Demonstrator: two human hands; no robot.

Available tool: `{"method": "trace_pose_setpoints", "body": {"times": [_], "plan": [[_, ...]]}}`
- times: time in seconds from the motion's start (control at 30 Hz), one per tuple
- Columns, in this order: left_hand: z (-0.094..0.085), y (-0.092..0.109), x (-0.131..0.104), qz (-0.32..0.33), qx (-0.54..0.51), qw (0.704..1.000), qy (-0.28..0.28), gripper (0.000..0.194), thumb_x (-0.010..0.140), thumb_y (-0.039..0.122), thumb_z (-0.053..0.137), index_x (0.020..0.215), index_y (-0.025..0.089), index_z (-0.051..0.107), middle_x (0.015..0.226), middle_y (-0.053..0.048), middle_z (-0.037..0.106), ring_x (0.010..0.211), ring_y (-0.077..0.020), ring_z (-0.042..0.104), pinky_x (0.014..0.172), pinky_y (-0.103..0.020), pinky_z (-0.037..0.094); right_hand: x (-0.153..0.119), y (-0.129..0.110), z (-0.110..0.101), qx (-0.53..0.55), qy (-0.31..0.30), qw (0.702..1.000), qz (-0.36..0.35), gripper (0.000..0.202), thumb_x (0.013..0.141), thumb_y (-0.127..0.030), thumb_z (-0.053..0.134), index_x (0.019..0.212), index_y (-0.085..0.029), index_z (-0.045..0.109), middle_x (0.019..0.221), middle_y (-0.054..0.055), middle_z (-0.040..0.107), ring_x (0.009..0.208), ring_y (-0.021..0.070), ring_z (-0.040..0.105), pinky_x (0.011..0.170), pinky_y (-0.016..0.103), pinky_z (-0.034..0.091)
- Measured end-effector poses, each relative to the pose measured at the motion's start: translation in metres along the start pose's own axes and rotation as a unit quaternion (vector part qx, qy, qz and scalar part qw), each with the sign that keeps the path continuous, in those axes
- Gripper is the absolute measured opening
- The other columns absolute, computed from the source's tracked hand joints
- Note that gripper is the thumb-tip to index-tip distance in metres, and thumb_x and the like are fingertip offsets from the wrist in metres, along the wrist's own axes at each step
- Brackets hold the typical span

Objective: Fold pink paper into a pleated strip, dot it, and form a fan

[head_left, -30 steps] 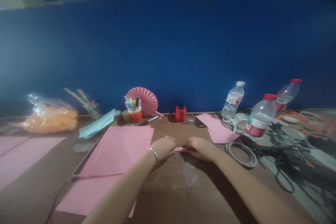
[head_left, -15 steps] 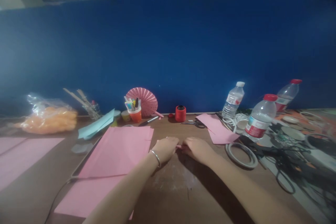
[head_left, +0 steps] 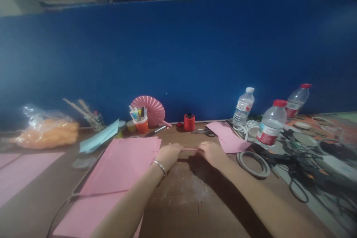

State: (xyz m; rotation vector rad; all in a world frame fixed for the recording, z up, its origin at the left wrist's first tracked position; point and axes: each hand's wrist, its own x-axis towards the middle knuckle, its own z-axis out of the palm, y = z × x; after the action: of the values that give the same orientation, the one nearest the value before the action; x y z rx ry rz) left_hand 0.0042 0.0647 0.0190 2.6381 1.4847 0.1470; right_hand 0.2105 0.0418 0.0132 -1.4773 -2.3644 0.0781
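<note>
Between my hands a thin strip of folded pink paper [head_left: 190, 150] is held level, just over the brown table. My left hand [head_left: 170, 154], with a silver bangle at the wrist, is closed on its left end. Pinching the right end is my right hand [head_left: 212, 153]. The fingertips of both hands are partly hidden. Stacked pink paper sheets [head_left: 131, 160] lie left of my left hand. Beyond my hands stand a red thread spool [head_left: 189, 122] and, beside it, dark scissors [head_left: 205, 132].
At the back are a pink pleated paper fan [head_left: 152, 108], an orange cup of pens [head_left: 141, 123] and a marker [head_left: 155, 131]. Bottles [head_left: 270, 126], a tape roll [head_left: 253, 164] and tangled cables [head_left: 304, 178] crowd the right. A bag of orange material [head_left: 47, 133] lies left.
My hands have moved apart, so more of the pink strip shows between them. The whole view has shifted slightly.
</note>
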Motion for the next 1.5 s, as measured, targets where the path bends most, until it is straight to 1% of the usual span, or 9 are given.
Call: {"method": "trace_pose_setpoints", "body": {"times": [0.2,0.33,0.43,0.53,0.67,0.97,1.13,1.23,1.5], "plan": [[0.0,-0.016,0.004,-0.016,-0.118,0.993,0.014,0.021,0.081,0.02,0.041,0.082,0.017,0.061,0.085,-0.006,0.06,0.085,-0.0185,0.055,0.076,-0.029,0.04,0.0,0.016,0.006,0.266,0.107,0.958,0.023,0.022,0.078,-0.034,0.051,0.072,-0.02,0.067,0.068,0.002,0.063,0.067,0.0159,0.055,0.061,0.025,0.037],[0.005,-0.002,0.001,-0.042,-0.235,0.971,-0.011,0.029,0.084,0.023,0.031,0.087,0.017,0.059,0.06,-0.001,0.057,0.051,-0.0113,0.054,0.049,-0.021,0.042,0.004,0.012,0.014,0.51,0.224,0.821,0.124,0.017,0.067,-0.034,0.063,0.072,-0.018,0.066,0.063,0.0,0.061,0.059,0.0135,0.052,0.057,0.025,0.039],[0.012,0.017,-0.001,-0.057,-0.33,0.942,-0.025,0.032,0.085,0.029,0.029,0.088,0.016,0.058,0.053,0.002,0.052,0.04,-0.0084,0.049,0.037,-0.017,0.036,0.007,-0.004,0.02,0.633,0.21,0.732,0.141,0.023,0.066,-0.036,0.063,0.077,-0.016,0.065,0.053,-0.003,0.054,0.046,0.0091,0.044,0.047,0.022,0.034],[0.019,0.035,0.0,-0.092,-0.472,0.876,-0.031,0.032,0.082,0.038,0.036,0.076,0.014,0.057,0.053,0.003,0.05,0.035,-0.0063,0.044,0.032,-0.016,0.03,0.007,-0.024,0.025,0.65,0.124,0.733,0.156,0.028,0.059,-0.034,0.069,0.077,-0.014,0.066,0.055,-0.001,0.057,0.045,0.0092,0.045,0.044,0.021,0.032],[0.022,0.041,-0.001,-0.099,-0.539,0.835,-0.042,0.035,0.079,0.045,0.041,0.071,0.014,0.053,0.051,0.006,0.042,0.032,-0.0028,0.034,0.03,-0.015,0.021,0.009,-0.022,0.024,0.638,0.163,0.727,0.193,0.027,0.062,-0.038,0.066,0.065,-0.011,0.066,0.04,-0.005,0.043,0.037,0.0051,0.032,0.037,0.019,0.02],[0.02,0.035,0.001,-0.096,-0.588,0.8,-0.068,0.039,0.073,0.053,0.046,0.061,0.016,0.045,0.043,0.01,0.028,0.032,-0.0016,0.018,0.033,-0.016,0.011,0.014,0.007,0.016,0.742,0.29,0.561,0.226,0.048,0.069,-0.061,0.05,0.083,-0.016,0.062,0.045,-0.007,0.037,0.033,0.0036,0.024,0.033,0.019,0.016],[0.018,0.042,-0.001,-0.105,-0.601,0.791,-0.052,0.04,0.074,0.056,0.043,0.066,0.016,0.043,0.045,0.01,0.026,0.033,-0.002,0.02,0.034,-0.016,0.015,0.008,-0.033,0.039,0.719,0.099,0.662,0.189,0.041,0.061,-0.05,0.065,0.079,-0.013,0.063,0.052,-0.002,0.051,0.043,0.008,0.041,0.04,0.02,0.028],[0.02,0.042,-0.003,-0.106,-0.592,0.796,-0.064,0.041,0.074,0.057,0.04,0.066,0.017,0.042,0.045,0.01,0.029,0.032,-0.0024,0.023,0.033,-0.016,0.018,0.007,-0.036,0.037,0.684,0.112,0.694,0.197,0.036,0.062,-0.046,0.065,0.069,-0.01,0.064,0.047,-0.002,0.048,0.043,0.0077,0.038,0.041,0.021,0.025],[0.016,0.029,-0.004,-0.103,-0.518,0.844,-0.093,0.034,0.076,0.048,0.039,0.064,0.017,0.047,0.042,0.009,0.032,0.028,-0.0036,0.024,0.032,-0.016,0.018,0.009,0.001,0.024,0.688,0.296,0.622,0.226,0.034,0.064,-0.046,0.063,0.066,-0.012,0.062,0.04,-0.01,0.027,0.035,0.0044,0.021,0.037,0.021,0.012]]}}
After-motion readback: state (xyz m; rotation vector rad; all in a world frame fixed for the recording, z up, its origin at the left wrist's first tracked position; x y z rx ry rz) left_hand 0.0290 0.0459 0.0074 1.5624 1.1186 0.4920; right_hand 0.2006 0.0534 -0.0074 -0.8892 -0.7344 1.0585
